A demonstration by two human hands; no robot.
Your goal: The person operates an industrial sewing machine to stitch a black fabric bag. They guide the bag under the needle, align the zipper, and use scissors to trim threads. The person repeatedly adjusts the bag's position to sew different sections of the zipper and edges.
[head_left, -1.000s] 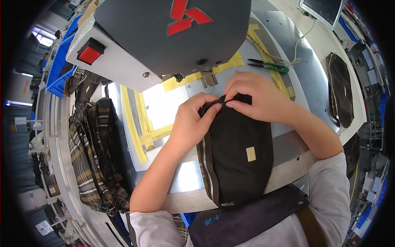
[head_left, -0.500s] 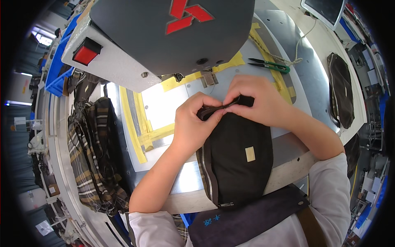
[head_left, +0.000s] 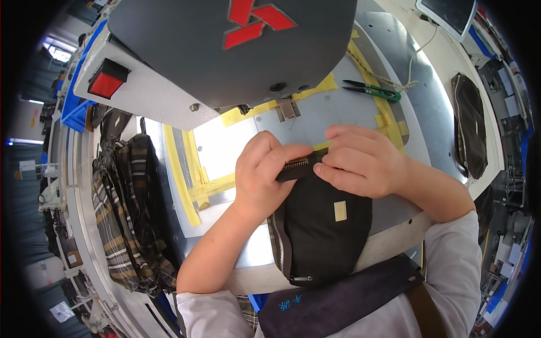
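A dark fabric pouch lies in front of me on the sewing machine's bed, reaching over its near edge. A metal zipper runs along its left side, and a small beige label sits on its right part. My left hand is closed on the pouch's far left corner, where a folded piece with zipper teeth shows beside the fingers. At the far edge, my right hand has its fingers curled and its thumb against the cloth, pinching it. Part of that edge is hidden by the fingers.
The dark sewing machine head hangs beyond my hands, over a small metal clamp. Green-handled thread snips lie at the far right. Another dark zippered pouch is on the right; checked fabric pieces are heaped on the left.
The pouch's far end has been lowered and flattened somewhat. My right hand has moved down and right, away from the left. The left hand has turned, exposing the zipper teeth at the corner.
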